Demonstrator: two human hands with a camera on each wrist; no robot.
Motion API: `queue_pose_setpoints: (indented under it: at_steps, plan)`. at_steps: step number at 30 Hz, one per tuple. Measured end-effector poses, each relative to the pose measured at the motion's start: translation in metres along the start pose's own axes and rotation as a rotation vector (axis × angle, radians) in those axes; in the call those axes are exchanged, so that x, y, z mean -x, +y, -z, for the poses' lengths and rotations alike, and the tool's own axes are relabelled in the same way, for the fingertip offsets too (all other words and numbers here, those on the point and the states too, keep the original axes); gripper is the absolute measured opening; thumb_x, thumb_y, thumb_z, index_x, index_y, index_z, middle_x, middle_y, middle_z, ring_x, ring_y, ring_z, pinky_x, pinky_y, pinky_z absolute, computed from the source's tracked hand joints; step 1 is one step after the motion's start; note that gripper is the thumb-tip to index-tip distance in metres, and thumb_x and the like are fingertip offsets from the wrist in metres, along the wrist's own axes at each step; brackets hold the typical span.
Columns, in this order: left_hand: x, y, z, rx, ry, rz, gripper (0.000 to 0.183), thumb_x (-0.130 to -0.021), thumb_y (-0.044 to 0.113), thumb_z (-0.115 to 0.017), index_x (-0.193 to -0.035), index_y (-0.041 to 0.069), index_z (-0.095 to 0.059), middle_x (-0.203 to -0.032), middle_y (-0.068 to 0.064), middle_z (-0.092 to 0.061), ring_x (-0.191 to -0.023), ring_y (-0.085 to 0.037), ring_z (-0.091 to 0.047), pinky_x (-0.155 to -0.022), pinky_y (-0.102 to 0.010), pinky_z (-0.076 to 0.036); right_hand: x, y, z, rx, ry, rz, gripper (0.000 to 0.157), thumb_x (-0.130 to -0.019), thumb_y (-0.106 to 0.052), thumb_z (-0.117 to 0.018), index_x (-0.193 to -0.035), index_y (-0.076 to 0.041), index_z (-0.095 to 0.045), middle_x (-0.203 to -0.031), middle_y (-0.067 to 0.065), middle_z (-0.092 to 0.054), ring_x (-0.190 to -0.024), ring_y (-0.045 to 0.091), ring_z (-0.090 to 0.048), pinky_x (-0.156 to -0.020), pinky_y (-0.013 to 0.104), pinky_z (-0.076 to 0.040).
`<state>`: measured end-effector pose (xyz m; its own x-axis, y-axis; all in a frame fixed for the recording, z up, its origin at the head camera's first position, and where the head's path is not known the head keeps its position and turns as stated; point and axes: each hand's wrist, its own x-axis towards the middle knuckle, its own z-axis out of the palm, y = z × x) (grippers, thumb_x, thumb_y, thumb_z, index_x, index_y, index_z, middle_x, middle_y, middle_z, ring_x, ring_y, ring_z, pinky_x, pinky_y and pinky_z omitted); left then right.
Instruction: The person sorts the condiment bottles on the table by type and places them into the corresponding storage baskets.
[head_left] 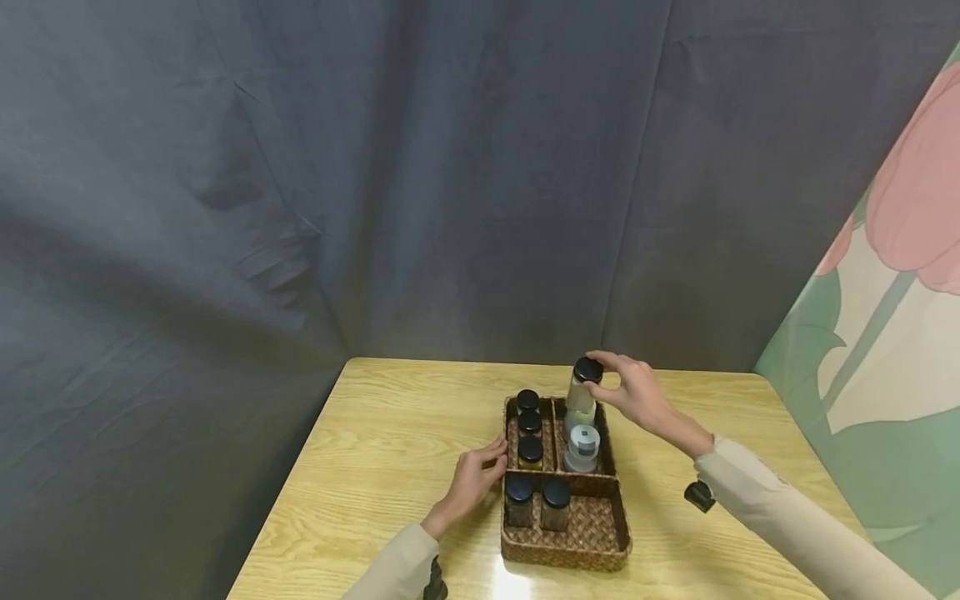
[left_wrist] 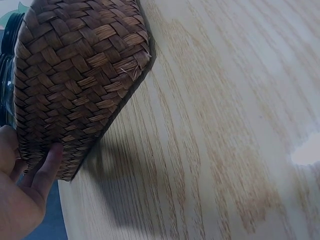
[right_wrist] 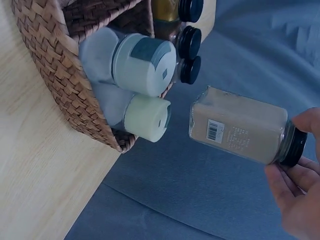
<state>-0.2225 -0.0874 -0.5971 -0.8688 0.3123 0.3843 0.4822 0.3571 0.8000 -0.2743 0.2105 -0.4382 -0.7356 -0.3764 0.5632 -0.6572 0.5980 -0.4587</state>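
Note:
My right hand pinches a spice jar by its black lid, thumb on one side and fingers on the other. The square clear jar holds beige powder and has a barcode label. It hangs above the far right compartment of a brown woven basket. In that compartment stand a jar with a white lid and one with a pale green lid. At the basket's left side my left hand grips the wall, one finger against the outer weave and others at the rim.
Several black-lidded jars stand in the far left compartment. Two more dark-lidded jars occupy the near compartment. The wooden table ends at a grey curtain behind, and a flowered panel rises on the right.

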Motion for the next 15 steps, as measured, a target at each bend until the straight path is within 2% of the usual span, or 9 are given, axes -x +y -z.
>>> queue_pose_setpoints:
  at_steps: [6, 10, 15]
  plan:
    - [0.000, 0.000, -0.001, 0.003, -0.005, 0.017, 0.032, -0.100, 0.003, -0.057, -0.129, -0.012, -0.058, -0.139, -0.024, -0.050, -0.119, -0.034, -0.057, -0.084, -0.031, -0.056, 0.014, -0.011, 0.014, -0.022, -0.033, -0.032, 0.042, -0.084, -0.005, -0.077, -0.123, 0.005, -0.065, -0.109, 0.021, -0.070, -0.092, 0.035, -0.069, -0.069, 0.048, -0.056]
    - [0.001, -0.001, -0.001, 0.005, 0.001, 0.005, 0.032, -0.100, 0.003, -0.057, -0.128, -0.013, -0.058, -0.138, -0.025, -0.051, -0.119, -0.036, -0.057, -0.084, -0.034, -0.056, 0.023, -0.017, 0.021, -0.014, -0.049, -0.068, 0.044, -0.084, -0.008, -0.078, -0.125, 0.003, -0.065, -0.110, 0.018, -0.071, -0.094, 0.033, -0.068, -0.071, 0.049, -0.055]
    - [0.001, -0.002, -0.001, 0.007, 0.014, -0.011, 0.032, -0.099, 0.002, -0.058, -0.126, -0.014, -0.058, -0.136, -0.026, -0.052, -0.117, -0.037, -0.058, -0.083, -0.036, -0.057, 0.030, -0.022, 0.025, -0.008, -0.051, -0.072, 0.046, -0.082, -0.007, -0.080, -0.125, 0.003, -0.065, -0.109, 0.016, -0.072, -0.091, 0.029, -0.070, -0.073, 0.049, -0.056]
